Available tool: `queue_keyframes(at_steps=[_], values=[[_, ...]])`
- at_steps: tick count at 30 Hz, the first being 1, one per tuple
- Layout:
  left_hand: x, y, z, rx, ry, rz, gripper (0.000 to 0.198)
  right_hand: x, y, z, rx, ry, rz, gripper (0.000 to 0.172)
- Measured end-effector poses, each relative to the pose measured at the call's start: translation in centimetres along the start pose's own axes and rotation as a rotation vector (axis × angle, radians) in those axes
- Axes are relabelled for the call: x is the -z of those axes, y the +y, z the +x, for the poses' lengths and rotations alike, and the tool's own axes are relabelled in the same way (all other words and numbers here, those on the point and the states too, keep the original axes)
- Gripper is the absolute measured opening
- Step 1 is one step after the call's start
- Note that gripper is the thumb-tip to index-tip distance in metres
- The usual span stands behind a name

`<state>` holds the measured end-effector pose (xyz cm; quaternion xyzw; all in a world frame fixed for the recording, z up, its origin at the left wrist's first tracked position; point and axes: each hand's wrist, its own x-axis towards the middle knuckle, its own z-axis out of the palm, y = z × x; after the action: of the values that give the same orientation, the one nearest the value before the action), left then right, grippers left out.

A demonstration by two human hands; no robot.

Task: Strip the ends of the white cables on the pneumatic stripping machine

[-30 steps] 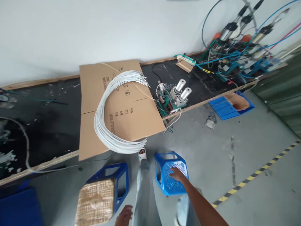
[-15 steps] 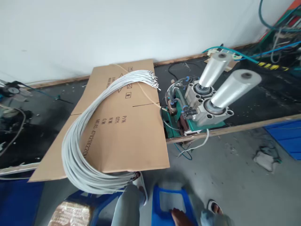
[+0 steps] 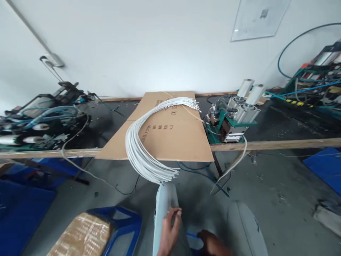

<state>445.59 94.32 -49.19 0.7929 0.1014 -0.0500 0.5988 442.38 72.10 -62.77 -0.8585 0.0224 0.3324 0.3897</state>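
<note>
My left hand (image 3: 169, 229) is over my thigh, fingers curled and thumb tip close to the fingertips; I see nothing in it. Low between my legs, my right hand (image 3: 211, 243) is closed on the edge of a blue plastic stool (image 3: 192, 235), of which only a little shows. Ahead of both hands lies a curved bundle of white cables (image 3: 135, 142) with small dark tips. It rests on a flattened cardboard box (image 3: 183, 145) on the bench, and its near end hangs over the front edge above my knee.
Right of the cardboard stands a pneumatic press (image 3: 239, 117) with two upright cylinders. Another machine with blue hoses (image 3: 39, 121) is on the bench's left. A second blue stool (image 3: 125, 224) holds a tape-wrapped package (image 3: 82, 234). Wooden bench edge (image 3: 279, 145) runs across.
My view has swung to the right way up and back, showing more of both bench sides. My left hand has come into view. The stool has come in under me, between my legs.
</note>
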Motion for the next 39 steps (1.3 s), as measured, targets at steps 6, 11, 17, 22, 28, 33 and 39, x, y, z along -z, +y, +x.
queue_keyframes(at_steps=[6,11,17,22,28,33,39], values=[[8.2,6.6,4.7,-0.015,0.291,-0.428,0.077,3.6,-3.2,-3.8,0.235,0.083,0.108,0.045],[8.0,11.8,9.4,-0.083,0.328,-0.661,0.066,8.5,-8.6,-8.4,0.476,0.238,0.204,0.041],[5.3,12.8,6.8,-0.092,0.331,-0.724,0.050,15.5,-22.7,-9.4,0.834,0.336,-0.012,0.039],[4.1,12.5,3.9,-0.092,0.195,-0.639,0.044,15.9,-30.4,-5.4,0.729,0.337,-0.263,0.048],[4.9,12.2,2.6,-0.068,0.156,-0.503,0.045,15.6,-30.4,-2.8,0.600,0.136,-0.113,0.061],[5.3,12.5,2.4,-0.042,0.145,-0.428,0.043,16.3,-30.4,-1.5,0.578,-0.053,0.123,0.043],[4.9,12.6,2.2,0.005,0.228,-0.324,0.035,16.3,-30.7,-1.4,0.562,-0.016,0.052,0.016]])
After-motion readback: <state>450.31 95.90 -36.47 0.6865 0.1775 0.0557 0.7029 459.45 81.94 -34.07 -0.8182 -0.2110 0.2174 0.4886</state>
